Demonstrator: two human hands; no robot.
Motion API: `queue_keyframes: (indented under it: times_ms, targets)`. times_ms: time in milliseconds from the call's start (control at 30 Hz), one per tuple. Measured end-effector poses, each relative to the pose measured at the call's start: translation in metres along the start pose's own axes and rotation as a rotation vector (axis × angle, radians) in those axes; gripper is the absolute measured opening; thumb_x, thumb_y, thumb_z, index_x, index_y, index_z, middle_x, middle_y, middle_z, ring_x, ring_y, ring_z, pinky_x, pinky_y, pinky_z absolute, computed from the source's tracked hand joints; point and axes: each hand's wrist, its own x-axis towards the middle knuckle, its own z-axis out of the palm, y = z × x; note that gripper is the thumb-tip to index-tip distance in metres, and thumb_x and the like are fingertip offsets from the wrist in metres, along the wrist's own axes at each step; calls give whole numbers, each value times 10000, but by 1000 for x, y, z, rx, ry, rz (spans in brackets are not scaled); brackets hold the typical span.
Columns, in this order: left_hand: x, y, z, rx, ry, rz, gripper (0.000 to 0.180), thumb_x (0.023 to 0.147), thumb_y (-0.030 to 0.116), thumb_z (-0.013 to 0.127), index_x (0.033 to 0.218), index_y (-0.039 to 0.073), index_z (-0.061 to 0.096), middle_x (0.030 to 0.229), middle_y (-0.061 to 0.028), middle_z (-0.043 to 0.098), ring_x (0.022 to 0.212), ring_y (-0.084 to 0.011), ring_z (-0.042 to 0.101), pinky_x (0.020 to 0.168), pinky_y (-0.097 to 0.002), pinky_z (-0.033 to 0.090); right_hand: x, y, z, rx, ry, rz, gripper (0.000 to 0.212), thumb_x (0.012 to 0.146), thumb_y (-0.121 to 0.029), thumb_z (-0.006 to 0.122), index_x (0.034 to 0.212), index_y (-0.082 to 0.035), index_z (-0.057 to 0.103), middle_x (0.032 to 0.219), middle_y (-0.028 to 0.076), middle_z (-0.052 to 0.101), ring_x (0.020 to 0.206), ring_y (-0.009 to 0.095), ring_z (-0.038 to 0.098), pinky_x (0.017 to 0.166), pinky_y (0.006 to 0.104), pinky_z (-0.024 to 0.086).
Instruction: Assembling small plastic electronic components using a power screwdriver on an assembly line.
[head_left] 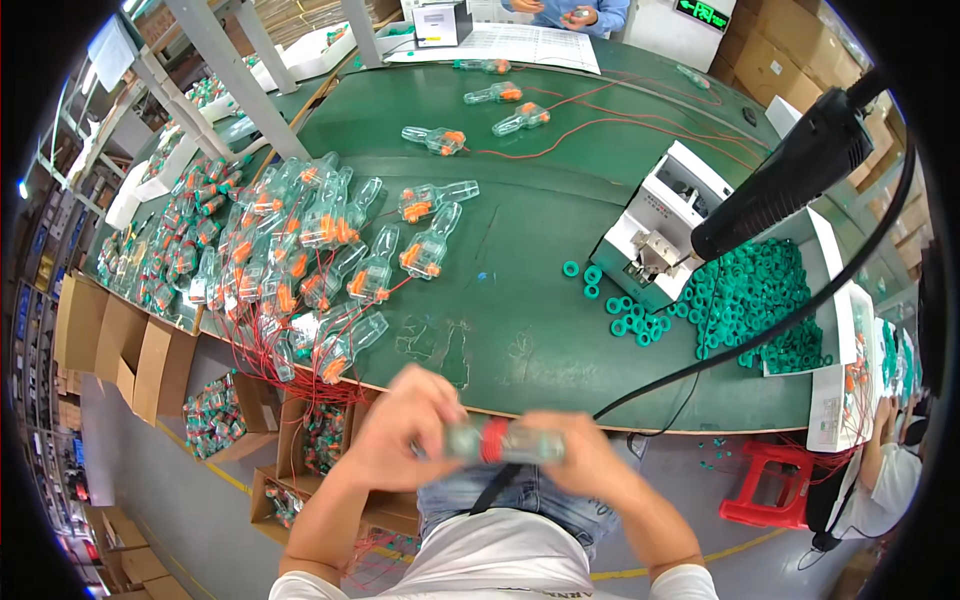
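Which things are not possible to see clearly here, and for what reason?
Head view:
Clear plastic tube with red band: blurred; partly covered by the left hand and right hand.
Green rings: lower ones hidden by upper.
Blue-shirted person: head cut off by top edge.

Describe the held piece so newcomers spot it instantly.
Find the near edge of the green table. Just below, the left hand and right hand hold a clear plastic tubular piece. A red band distinguishes it from the orange-marked clear plastic bottles beyond.
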Motion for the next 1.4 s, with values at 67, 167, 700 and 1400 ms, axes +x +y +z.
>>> queue_keyframes:
  times_ms: [67,167,700,1400]
  targets:
    - [0,-7,14,86,296,-87,330,721,-26,783,866,71,503,995,-126,510,933,-255,568,843,-365,516,-3,-17,6,129,13,2,151,953,-188,636,951,-39,613,808,131,632,729,349,646,597,423,512]
    - [6,-5,41,186,223,-311,416,723,-24,752,1064,56,526,1076,-127,493,972,-224,537,840,-316,535,8,-22,2,-8,77,50,167,960,-182,618,910,-28,579,771,136,606,682,367,617,579,442,487]
    - [8,-26,86,-980,467,-607,655,853,101,595,1461,-6,378,1257,-87,532,1161,-204,548,989,-382,460,9,7,30,979,653,531,165,841,-32,783,815,8,626,869,29,633,714,82,615,577,233,495]
    - [10,-28,52,-369,318,-717,315,912,147,666,1119,63,443,857,-40,556,643,-124,581,549,-282,493,43,64,-22,-455,660,342,240,930,-219,666,1040,-15,603,941,167,569,871,378,606,734,460,497]
